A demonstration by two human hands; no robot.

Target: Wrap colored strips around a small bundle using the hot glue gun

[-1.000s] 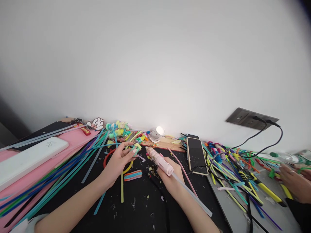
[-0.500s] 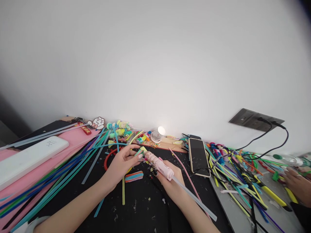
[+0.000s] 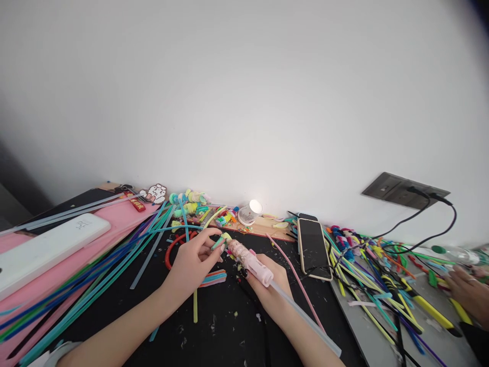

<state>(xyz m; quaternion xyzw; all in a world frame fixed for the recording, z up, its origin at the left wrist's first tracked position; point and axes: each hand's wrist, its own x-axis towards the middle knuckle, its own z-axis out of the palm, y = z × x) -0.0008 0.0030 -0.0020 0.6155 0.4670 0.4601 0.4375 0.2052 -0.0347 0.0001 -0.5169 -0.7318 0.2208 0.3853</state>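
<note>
My right hand (image 3: pixel 269 285) is wrapped round a pink hot glue gun (image 3: pixel 250 262), with a long translucent glue stick (image 3: pixel 305 318) running out of its back end. Its nozzle end points up and left at my left hand (image 3: pixel 196 257). Between the thumb and fingers of that hand is a small green and yellow pipe cleaner piece (image 3: pixel 221 239), close to the nozzle; whether they touch I cannot tell. Beneath my left hand lies a bundle of short striped pipe cleaner pieces (image 3: pixel 214 278). A yellow-green pipe cleaner (image 3: pixel 195 306) lies beside it on the black mat (image 3: pixel 214 336).
A paper cup (image 3: pixel 250 211) stands by the wall. Right of it lies a phone (image 3: pixel 315 250). Long pipe cleaners (image 3: pixel 126 260) and a white case (image 3: pixel 53 250) lie left. Yellow-handled pliers (image 3: pixel 428 308) and another person's hand (image 3: pixel 468 293) are right, below a socket with cables (image 3: pixel 397 188).
My left hand has shifted slightly and now covers more of the striped bundle. My right hand and the glue gun stay nearly still. The view has tilted a little.
</note>
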